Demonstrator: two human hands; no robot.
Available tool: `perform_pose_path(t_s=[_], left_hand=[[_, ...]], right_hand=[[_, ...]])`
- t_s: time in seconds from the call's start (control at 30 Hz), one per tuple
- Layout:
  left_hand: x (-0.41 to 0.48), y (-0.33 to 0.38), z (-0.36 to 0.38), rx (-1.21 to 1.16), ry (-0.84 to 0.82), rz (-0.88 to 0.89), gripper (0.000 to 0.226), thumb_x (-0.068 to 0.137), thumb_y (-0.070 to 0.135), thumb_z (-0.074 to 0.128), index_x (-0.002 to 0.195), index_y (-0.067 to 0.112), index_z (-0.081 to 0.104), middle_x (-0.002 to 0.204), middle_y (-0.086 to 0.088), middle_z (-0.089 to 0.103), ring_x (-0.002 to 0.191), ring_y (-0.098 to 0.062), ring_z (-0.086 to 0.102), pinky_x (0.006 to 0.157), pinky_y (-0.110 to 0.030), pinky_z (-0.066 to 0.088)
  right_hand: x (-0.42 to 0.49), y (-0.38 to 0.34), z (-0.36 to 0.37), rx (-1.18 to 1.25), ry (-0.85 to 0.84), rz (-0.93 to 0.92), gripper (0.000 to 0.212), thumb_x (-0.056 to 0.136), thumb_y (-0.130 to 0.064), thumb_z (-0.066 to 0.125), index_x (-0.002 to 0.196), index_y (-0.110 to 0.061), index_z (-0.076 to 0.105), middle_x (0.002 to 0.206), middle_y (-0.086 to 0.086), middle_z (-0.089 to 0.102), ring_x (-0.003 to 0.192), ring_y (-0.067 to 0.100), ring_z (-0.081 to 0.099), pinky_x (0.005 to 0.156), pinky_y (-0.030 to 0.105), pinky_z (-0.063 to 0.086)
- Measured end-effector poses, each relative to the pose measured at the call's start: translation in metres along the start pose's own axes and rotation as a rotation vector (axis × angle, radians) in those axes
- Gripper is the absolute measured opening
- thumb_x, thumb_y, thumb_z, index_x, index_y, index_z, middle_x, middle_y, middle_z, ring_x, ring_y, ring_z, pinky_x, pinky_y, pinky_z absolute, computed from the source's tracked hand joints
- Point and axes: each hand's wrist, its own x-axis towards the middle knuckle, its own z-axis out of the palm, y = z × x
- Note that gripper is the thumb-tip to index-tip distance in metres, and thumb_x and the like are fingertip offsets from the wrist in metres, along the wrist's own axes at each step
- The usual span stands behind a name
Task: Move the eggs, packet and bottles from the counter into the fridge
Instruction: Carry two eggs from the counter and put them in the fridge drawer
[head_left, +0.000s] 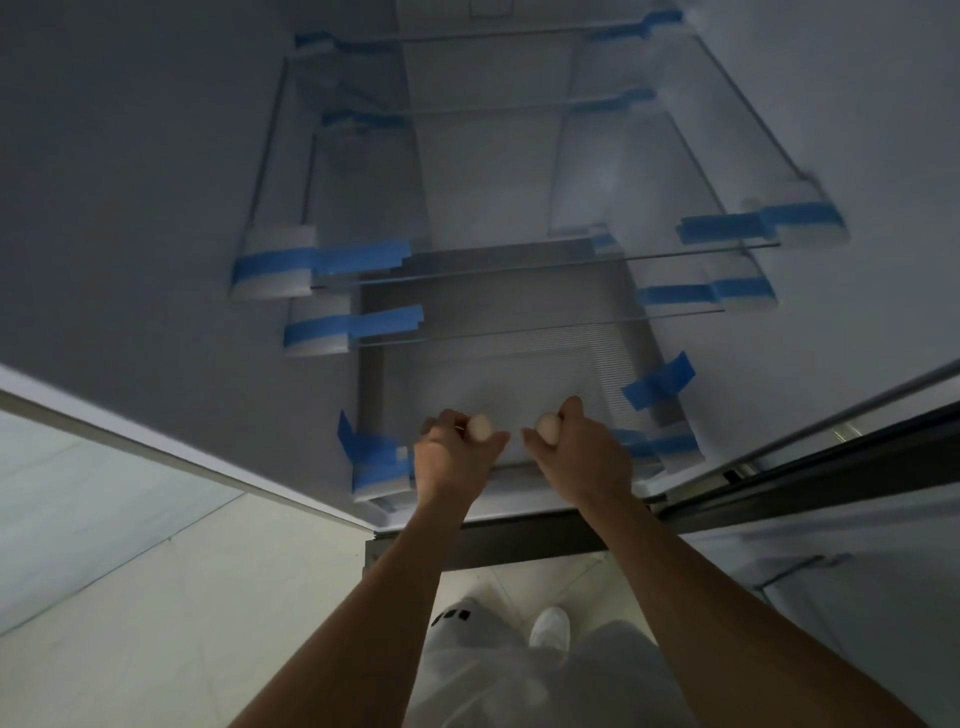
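While both arms reach into the open white fridge (156, 208), each hand has one small, pale cream, oval egg pinched at the tips. My left hand (453, 457) has its fingers (441, 423) curled over the top of the left egg (480, 427), with the thumb closing in from the right side, so the grip is clamped on it. My right hand (576, 452) does the mirror thing: its fingers (571, 408) wrap over the right egg (548, 428) and the thumb presses in from the left, also clamped tight. Both eggs sit just beside each other, not touching, held over the front part of the lowest ribbed, translucent shelf (519, 338). That shelf and the two clear glass shelves (519, 270) above it have strips of blue tape (363, 254) and white foam blocks (275, 270) at the corners. No packet or bottles are in frame, so I can't tell where they are.
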Motion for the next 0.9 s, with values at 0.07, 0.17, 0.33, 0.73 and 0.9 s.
perform_pose_path(t_s=[0.07, 0.17, 0.33, 0.73, 0.9], left_hand=[[0.000, 0.002, 0.001, 0.016, 0.006, -0.009, 0.039, 0.076, 0.043, 0.081, 0.098, 0.017, 0.060, 0.088, 0.001, 0.062, 0.074, -0.011, 0.059, 0.068, -0.027, 0.048], [-0.001, 0.001, 0.005, 0.047, 0.029, -0.009, 0.041, 0.075, 0.044, 0.081, 0.097, 0.016, 0.061, 0.090, -0.002, 0.064, 0.079, -0.017, 0.062, 0.073, -0.032, 0.054], [-0.005, 0.001, 0.007, 0.109, 0.057, 0.046, 0.046, 0.076, 0.045, 0.080, 0.103, 0.013, 0.061, 0.094, 0.000, 0.056, 0.082, -0.021, 0.061, 0.074, -0.035, 0.054], [-0.006, -0.014, 0.011, 0.302, 0.115, 0.115, 0.062, 0.072, 0.069, 0.070, 0.111, 0.021, 0.059, 0.111, 0.001, 0.062, 0.107, -0.022, 0.057, 0.097, -0.041, 0.039], [-0.007, -0.014, 0.010, 0.312, 0.091, 0.093, 0.066, 0.072, 0.070, 0.069, 0.117, 0.022, 0.058, 0.118, 0.001, 0.058, 0.113, -0.022, 0.053, 0.101, -0.041, 0.038]], right_hand=[[0.001, 0.001, 0.002, -0.035, -0.003, 0.007, 0.052, 0.091, -0.064, 0.053, 0.114, -0.019, 0.044, 0.089, 0.004, 0.065, 0.076, 0.020, 0.065, 0.067, 0.036, 0.057], [0.001, 0.001, 0.003, -0.065, -0.005, 0.012, 0.055, 0.092, -0.064, 0.052, 0.119, -0.018, 0.043, 0.091, 0.005, 0.065, 0.077, 0.021, 0.065, 0.065, 0.033, 0.054], [-0.001, 0.002, 0.002, -0.081, 0.023, -0.017, 0.053, 0.092, -0.063, 0.054, 0.117, -0.017, 0.044, 0.087, 0.003, 0.064, 0.072, 0.016, 0.059, 0.062, 0.029, 0.048], [-0.002, 0.006, 0.006, -0.078, 0.005, -0.051, 0.056, 0.087, -0.065, 0.060, 0.116, -0.020, 0.045, 0.086, -0.004, 0.063, 0.072, 0.013, 0.060, 0.065, 0.032, 0.053], [-0.003, 0.008, 0.006, -0.078, 0.001, -0.056, 0.057, 0.086, -0.065, 0.062, 0.116, -0.021, 0.045, 0.088, -0.002, 0.064, 0.075, 0.015, 0.061, 0.066, 0.033, 0.054]])
